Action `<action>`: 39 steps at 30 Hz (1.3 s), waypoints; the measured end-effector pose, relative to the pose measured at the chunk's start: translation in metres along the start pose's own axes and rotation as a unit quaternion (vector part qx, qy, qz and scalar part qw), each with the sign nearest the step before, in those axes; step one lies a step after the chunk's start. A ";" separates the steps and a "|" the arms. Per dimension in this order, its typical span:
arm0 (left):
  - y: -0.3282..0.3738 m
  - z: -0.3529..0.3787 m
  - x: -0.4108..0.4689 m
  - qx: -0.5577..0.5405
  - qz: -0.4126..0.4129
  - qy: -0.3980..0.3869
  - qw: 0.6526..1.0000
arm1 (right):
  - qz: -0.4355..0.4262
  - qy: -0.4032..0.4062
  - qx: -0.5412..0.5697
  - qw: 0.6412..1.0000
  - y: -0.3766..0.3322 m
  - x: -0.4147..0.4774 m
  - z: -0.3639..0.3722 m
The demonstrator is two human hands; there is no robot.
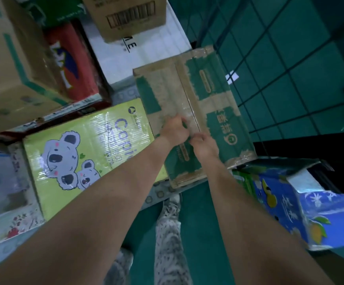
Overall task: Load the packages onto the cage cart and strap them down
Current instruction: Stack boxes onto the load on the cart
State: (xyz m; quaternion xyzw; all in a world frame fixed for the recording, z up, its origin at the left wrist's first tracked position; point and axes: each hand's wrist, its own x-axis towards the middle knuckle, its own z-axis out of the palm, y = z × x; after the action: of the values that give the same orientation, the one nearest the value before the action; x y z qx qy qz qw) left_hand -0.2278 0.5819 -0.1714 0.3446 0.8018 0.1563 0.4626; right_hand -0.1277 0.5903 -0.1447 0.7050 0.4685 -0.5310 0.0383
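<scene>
A worn green-and-brown cardboard box (189, 95), taped along its middle seam, lies on the cart floor next to the cage's wire mesh wall (269, 64). My left hand (174, 130) and my right hand (204, 146) rest side by side on top of this box near its seam, fingers curled downward against the tape. Whether they pinch anything is unclear. Left of it lies a yellow-green box with a koala print (80, 153).
Stacked behind are a large brown carton (13, 64), a red box (72, 58), a white box (126, 56) and a brown barcode box (126, 15). A torn blue box (302, 204) sits at the right on the green floor (197, 223). My patterned trouser leg (168, 233) stands below.
</scene>
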 end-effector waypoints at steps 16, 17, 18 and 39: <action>-0.010 0.013 0.017 0.122 0.029 0.054 0.991 | 0.218 0.100 0.145 0.960 0.051 0.006 -0.006; -0.009 0.013 0.017 0.121 0.025 0.060 0.990 | 0.212 0.106 0.136 0.962 0.052 0.004 -0.005; -0.007 0.014 0.018 0.118 0.023 0.073 0.990 | 0.204 0.107 0.122 0.965 0.052 0.003 -0.006; -0.014 -0.012 0.030 0.098 -0.018 0.100 0.990 | 0.146 0.034 -0.058 0.987 0.005 0.039 -0.004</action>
State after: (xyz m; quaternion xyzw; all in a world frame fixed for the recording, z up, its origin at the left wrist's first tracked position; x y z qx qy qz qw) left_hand -0.2540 0.5936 -0.1922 0.3566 0.8613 0.1029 0.3470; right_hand -0.1218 0.6141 -0.1762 0.7801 0.3917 -0.4672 0.1403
